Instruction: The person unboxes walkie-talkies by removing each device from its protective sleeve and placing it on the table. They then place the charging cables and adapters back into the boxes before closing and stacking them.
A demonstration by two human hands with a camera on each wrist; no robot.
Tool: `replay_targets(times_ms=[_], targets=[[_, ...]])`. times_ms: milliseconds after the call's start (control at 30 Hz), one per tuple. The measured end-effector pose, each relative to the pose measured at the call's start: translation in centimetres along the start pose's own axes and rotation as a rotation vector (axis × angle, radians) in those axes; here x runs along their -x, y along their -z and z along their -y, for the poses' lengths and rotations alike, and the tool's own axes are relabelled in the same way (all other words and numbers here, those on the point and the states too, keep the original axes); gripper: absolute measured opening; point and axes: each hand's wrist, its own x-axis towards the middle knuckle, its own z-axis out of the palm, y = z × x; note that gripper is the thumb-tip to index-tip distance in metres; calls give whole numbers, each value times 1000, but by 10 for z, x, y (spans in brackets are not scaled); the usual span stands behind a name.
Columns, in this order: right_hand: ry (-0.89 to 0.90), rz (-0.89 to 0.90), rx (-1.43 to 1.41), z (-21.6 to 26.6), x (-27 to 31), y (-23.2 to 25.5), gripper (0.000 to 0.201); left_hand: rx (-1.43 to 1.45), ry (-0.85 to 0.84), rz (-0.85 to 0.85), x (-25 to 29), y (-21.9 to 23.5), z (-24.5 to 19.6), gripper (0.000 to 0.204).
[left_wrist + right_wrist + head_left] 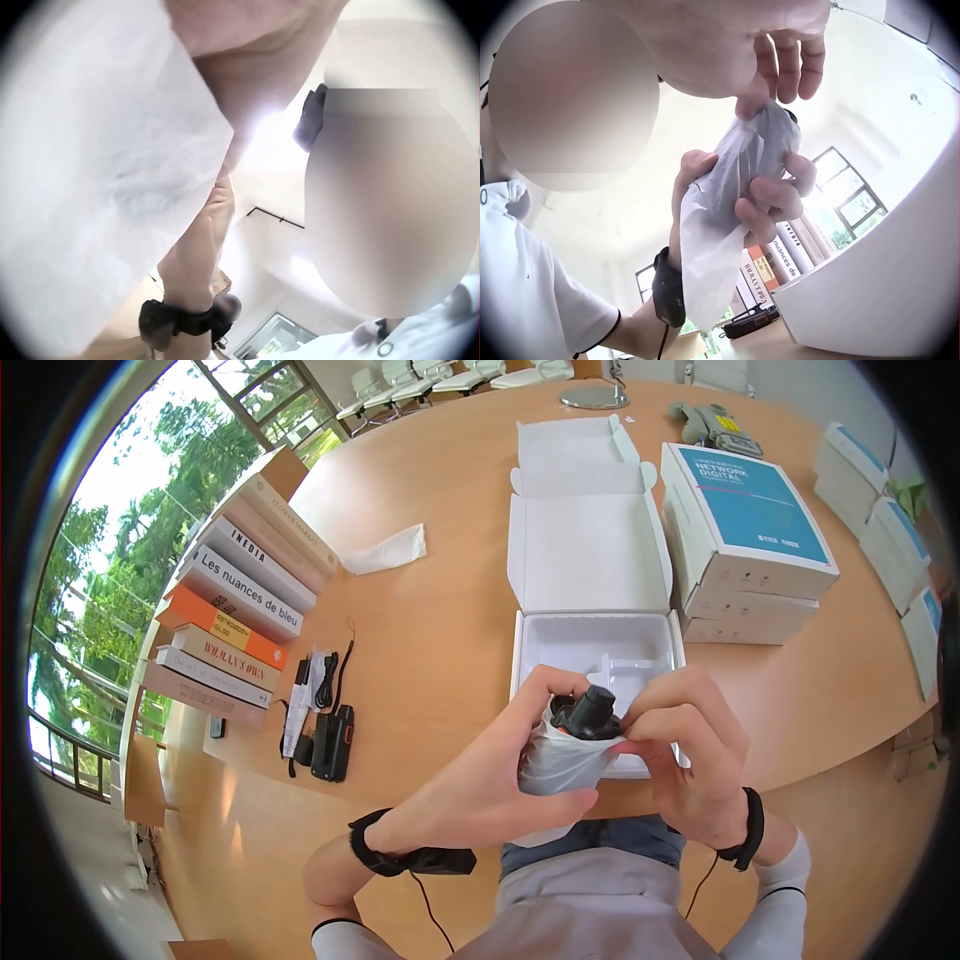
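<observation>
My left hand (475, 785) wraps round a white translucent plastic bag (552, 762) with a black handheld radio (590, 712) inside. The radio's dark top, with a thick stub and a bit of orange, pokes out of the bag's mouth. At that mouth, my right hand (700, 745) pinches the bag's edge between thumb and forefinger. In the right wrist view the bag (716, 217) hangs slack below the left fingers (772, 196). Just beyond the hands lies an open white box (590, 550) with a moulded white tray (565, 635), partly hidden by them.
To the left, another black radio (333, 745) lies beside a bagged cable (325, 682). Books (245, 590) stand in a row by the window. A crumpled white bag (390, 550) is farther back. Stacked white-and-blue boxes (750, 510) stand right of the open box.
</observation>
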Motion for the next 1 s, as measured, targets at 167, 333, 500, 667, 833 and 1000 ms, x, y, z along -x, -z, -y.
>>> replay_targets(times_ms=[167, 333, 500, 667, 833, 1000], targets=[[-42, -65, -32, -5, 0, 1, 31, -36, 62, 58, 3, -6, 11, 64], [-79, -41, -111, -12, -7, 16, 24, -137, 32, 109, 10, -11, 20, 82], [-392, 148, -545, -15, -22, 34, 55, -81, -17, -72, 14, -12, 16, 101], [-548, 598, -460, -8, -26, 33, 45, -267, -55, -18, 12, -9, 26, 105], [-400, 512, -646, -26, -23, 44, 28, -314, 5, -51, 11, -6, 24, 79], [-454, 204, -929, -29, -28, 58, 54, -312, 38, -72, 9, -1, 16, 58]])
